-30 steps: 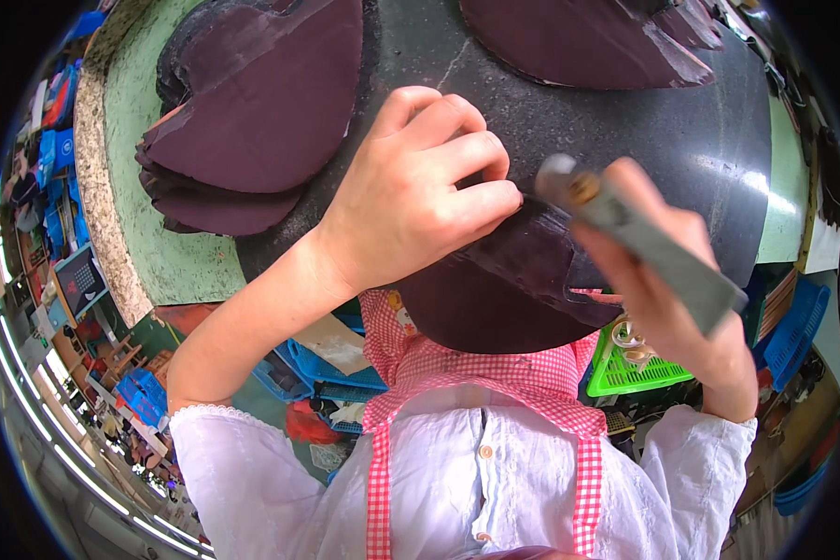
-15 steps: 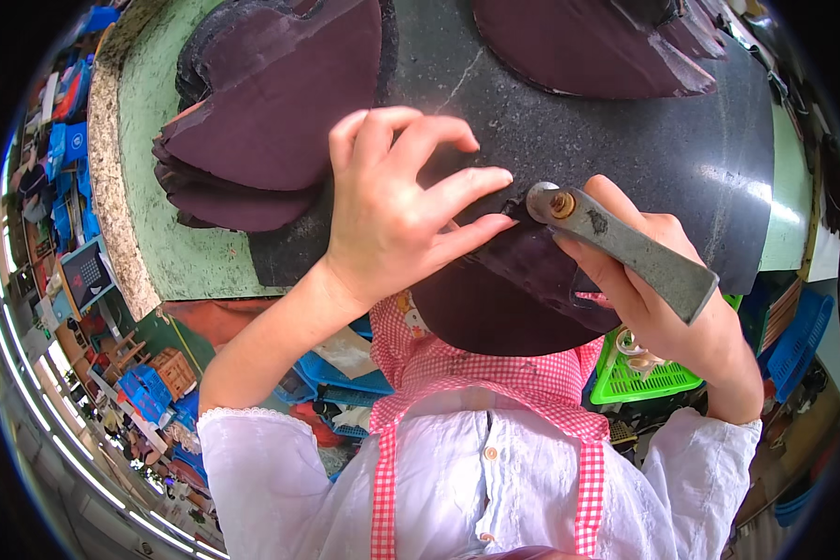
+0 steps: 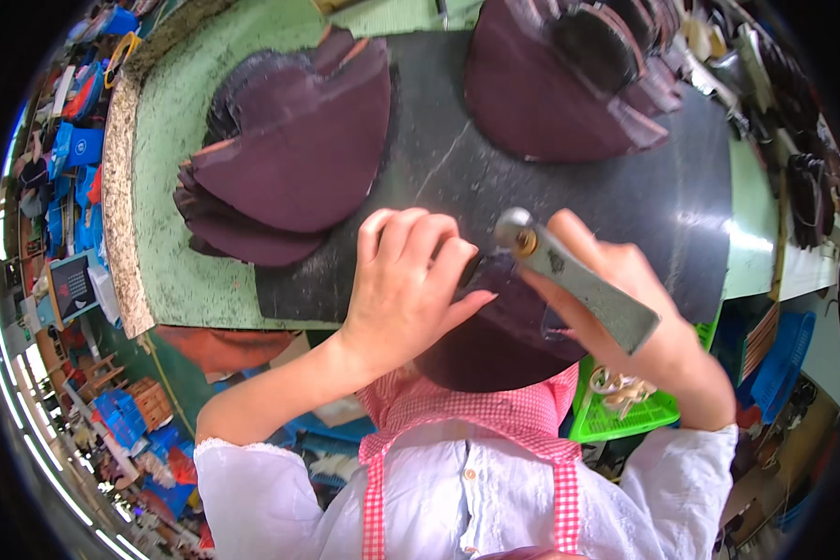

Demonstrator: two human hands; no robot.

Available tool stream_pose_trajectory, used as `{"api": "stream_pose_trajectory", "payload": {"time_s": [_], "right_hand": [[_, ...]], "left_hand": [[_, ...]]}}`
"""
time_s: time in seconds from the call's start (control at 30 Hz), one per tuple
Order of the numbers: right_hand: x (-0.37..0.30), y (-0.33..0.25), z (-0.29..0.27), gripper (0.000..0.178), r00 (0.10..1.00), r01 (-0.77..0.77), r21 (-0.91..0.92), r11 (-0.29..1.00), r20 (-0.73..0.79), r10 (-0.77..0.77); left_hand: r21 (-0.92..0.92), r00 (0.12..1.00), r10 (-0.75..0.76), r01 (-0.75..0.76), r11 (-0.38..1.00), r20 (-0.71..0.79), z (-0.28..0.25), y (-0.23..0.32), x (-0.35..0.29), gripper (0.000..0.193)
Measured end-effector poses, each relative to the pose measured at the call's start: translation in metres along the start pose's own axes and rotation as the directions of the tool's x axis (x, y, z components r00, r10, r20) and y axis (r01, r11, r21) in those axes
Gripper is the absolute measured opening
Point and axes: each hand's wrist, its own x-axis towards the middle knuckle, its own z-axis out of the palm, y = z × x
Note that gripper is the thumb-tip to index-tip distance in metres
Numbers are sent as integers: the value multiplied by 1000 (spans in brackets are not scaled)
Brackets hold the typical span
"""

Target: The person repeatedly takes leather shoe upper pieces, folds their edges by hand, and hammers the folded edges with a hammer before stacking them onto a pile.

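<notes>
While my right grip [image 3: 607,271] is wrapped around the hammer [image 3: 583,289], the fingers of my left grip [image 3: 406,280], spread wide a moment ago, have curled in. I judge that the work is still on the top edge of the dark brown leather piece [image 3: 485,350]. I can't tell if my left fingers pinch it. That piece lies between and below both grips, its round side toward my checked apron [image 3: 467,420]. Farther out, two leather stacks, left [image 3: 299,177] and right [image 3: 541,107], sit on the worktop [image 3: 215,294].

Green basket [image 3: 618,428] at right, blue basket [image 3: 782,362] farther right, orange-red cloth [image 3: 219,347] at left, brown basket [image 3: 149,402] farther left
</notes>
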Motion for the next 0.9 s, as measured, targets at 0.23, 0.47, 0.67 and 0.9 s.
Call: {"api": "stream_pose_trajectory", "payload": {"time_s": [0.23, 0.47, 0.67, 0.9], "right_hand": [[-1, 18, -16, 20, 945, -157, 238, 959, -246, 216], [38, 80, -89, 25, 703, -143, -152, 978, -711, -8], [80, 102, -91, 42, 749, -192, -223, 956, -662, -4], [45, 51, -49, 36, 888, -70, 230, 971, -428, 165]], "left_hand": [[-250, 994, 91, -103, 963, -60, -5, 6, 3, 43], [-570, 889, -390, 196, 798, -241, -72, -32, -4, 36], [17, 866, -31, 46, 999, -499, -87, -82, 57, 58], [-366, 981, 73, -136, 921, -181, 7, -28, 125, 53]]}}
